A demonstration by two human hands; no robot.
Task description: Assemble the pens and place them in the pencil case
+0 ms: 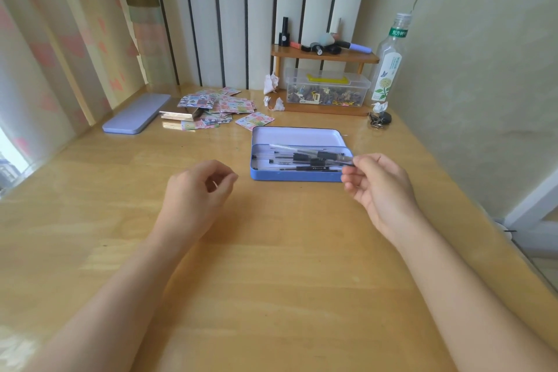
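A blue metal pencil case point(265, 174) lies without its lid on the wooden desk, a little right of centre. Several clear pens with black grips point(305, 160) lie inside it. My right hand point(377, 187) is at the case's right end, fingertips pinched on the end of a clear pen point(338, 159) that slants over the case, blurred. My left hand point(196, 190) hovers over the desk to the left of the case, fingers loosely curled with nothing in them.
The case's lavender lid point(137, 113) lies at the far left, beside a scatter of colourful cards point(217, 107) and a small box. At the back right stand a wooden shelf point(324, 56), a clear plastic bin point(327, 89), a bottle point(389, 60) and keys point(379, 121).
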